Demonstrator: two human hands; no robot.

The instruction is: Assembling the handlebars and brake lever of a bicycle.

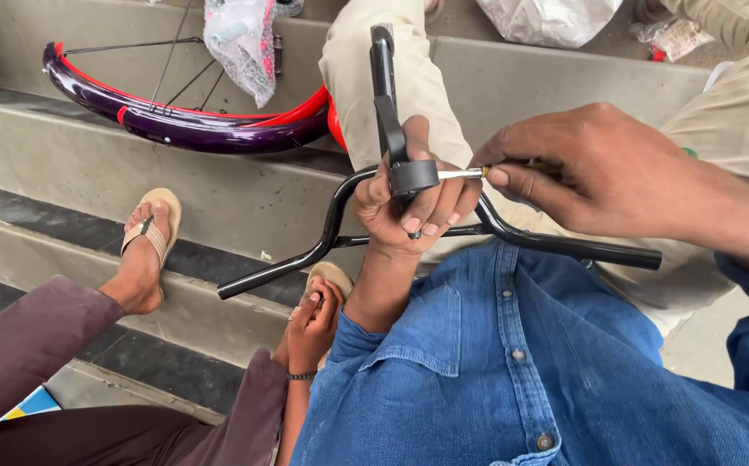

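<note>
Clamp: I see the black stem clamp (410, 175) at mid-frame, on the black handlebar (443, 237).
Left hand: my left hand (413, 207) has its fingers closed round clamp and bar — likely to steady them.
Right hand: my right hand (598, 168) pinches a screwdriver (465, 173), tip at the clamp's side.
Around: another person's hand (312, 324) rests near left; a purple mudguard (176, 121) lies on the far steps (64, 164).

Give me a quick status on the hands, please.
Left hand grips black stem clamp. Right hand holds screwdriver in clamp. Handlebar unobstructed.
</note>
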